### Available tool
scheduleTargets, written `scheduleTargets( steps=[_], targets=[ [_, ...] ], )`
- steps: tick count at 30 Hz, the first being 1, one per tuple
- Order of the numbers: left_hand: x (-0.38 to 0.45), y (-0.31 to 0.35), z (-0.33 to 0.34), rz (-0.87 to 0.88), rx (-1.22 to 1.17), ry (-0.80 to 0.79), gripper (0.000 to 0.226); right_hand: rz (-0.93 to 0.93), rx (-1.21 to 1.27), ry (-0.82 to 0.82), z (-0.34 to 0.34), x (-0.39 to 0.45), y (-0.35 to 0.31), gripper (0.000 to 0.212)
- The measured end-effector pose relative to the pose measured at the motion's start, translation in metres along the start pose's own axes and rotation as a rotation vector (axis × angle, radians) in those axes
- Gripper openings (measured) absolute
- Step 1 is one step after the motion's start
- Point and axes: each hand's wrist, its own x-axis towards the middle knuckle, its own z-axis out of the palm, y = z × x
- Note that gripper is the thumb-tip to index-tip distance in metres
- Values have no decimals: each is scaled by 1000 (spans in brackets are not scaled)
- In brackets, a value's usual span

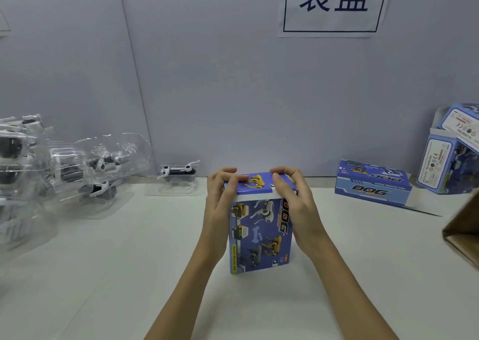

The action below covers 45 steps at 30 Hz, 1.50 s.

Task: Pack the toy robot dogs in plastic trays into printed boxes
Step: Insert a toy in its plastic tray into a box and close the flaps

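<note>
Blue printed cardboard is standing upright at the middle of the white table: the printed box that both hands are closing. The left hand is clasping its upper left side, fingers curling over the top flap, while the right hand is gripping the upper right side and pressing the flap down with its thumb. A thin white edge is showing under the flap, so the tuck is probably not fully seated, though the view is too soft to be sure. The step in hand looks like sealing a filled box. Next, the person is likely needing to push the flap home, set the box aside near the other boxes, then reach left for a toy dog in its tray.
</note>
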Motion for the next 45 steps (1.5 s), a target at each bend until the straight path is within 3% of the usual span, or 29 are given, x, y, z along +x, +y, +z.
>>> scheduleTargets(
  steps=[4, 7, 11, 14, 17, 22, 25, 28, 30, 34, 39, 45],
  targets=[
    [1, -6, 4, 58, 84, 111, 31, -82, -78, 10, 3, 1, 2, 19],
    [1, -12, -3, 82, 183, 276, 34, -198, -186, 139, 19, -2, 14, 24],
    [0, -18, -5, 108, 340, 280, 18, -243, -85, 301, 31, -6, 19, 19],
    [2, -13, -3, 192, 441, 288, 22, -125, 59, 237, 29, -6, 18, 34],
    [4, -12, -9, 430, 841, 341, 41, -38, -8, 90, 23, -4, 16, 40],
    [9, -7, -25, 492, 928, 152, 55, -73, -283, -154, -4, 1, -2, 38],
    [9, -6, -20, 549, 1025, 123, 61, -35, -383, -232, -18, 4, -8, 42],
    [3, -6, -6, 562, 1087, 99, 70, -93, -454, -124, -18, 5, -3, 35],
    [0, -7, -2, 507, 1098, -19, 86, -131, -478, -81, -16, 7, 5, 38],
    [-1, -9, -10, 485, 1163, -175, 116, -38, -371, -185, -10, 6, 9, 41],
    [1, -13, -12, 592, 1199, -224, 120, -57, -320, -89, -8, 7, 8, 20],
    [-1, -19, -13, 601, 1286, -231, 118, -64, -409, -56, -2, 4, 19, 49]
  ],
)
